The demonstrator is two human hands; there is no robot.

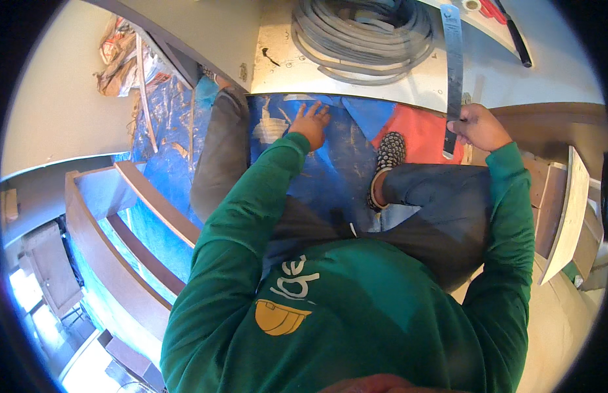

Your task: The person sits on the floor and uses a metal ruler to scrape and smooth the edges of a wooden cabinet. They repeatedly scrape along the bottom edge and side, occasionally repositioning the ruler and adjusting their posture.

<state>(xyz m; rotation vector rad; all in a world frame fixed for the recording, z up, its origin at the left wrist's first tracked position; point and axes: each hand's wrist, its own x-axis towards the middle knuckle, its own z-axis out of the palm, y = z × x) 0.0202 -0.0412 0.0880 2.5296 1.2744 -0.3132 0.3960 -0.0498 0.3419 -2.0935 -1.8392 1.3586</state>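
My right hand (pixel 482 127) pinches a long, flat, dark strip (pixel 454 62) with a pale blue far end, near its lower end. The strip runs away from me across the right side of a whitish panel (pixel 278 56). With fingers spread, my left hand (pixel 309 126) is open and holds nothing. It is over the blue sheeting (pixel 330 160) just short of the panel's near edge; whether it touches anything I cannot tell. On the panel lies a large coil of grey tubing or cord (pixel 369 42).
A red-orange sheet (pixel 418 134) lies beside my foot. A wooden frame with slats (pixel 107 252) stands at the left, and crumpled brown paper (pixel 117 62) lies at the far left. Boards (pixel 562 213) lean at the right. A black-handled tool (pixel 517 39) is at the far right.
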